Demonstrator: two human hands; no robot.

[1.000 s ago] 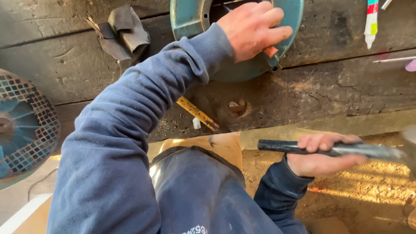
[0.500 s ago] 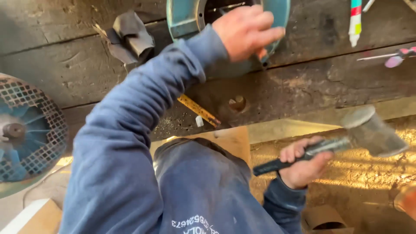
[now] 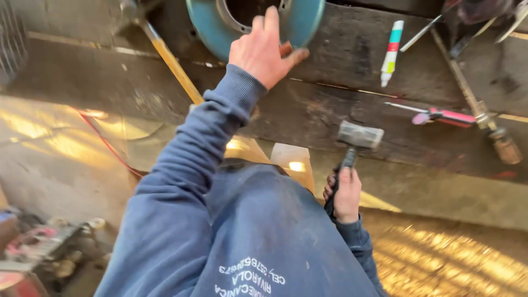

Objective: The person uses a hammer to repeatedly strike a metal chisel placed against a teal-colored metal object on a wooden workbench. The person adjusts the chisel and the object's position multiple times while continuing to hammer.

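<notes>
At about four o'clock, nearest the camera, a hammer was gripped by its handle in the closed right hand, its head raised toward the worn wooden bench. At twelve o'clock the blue-green round housing was steadied by the left hand, fingers spread flat on its rim. A striking step was judged in hand, and an aimed blow at the housing was called for next.
</notes>
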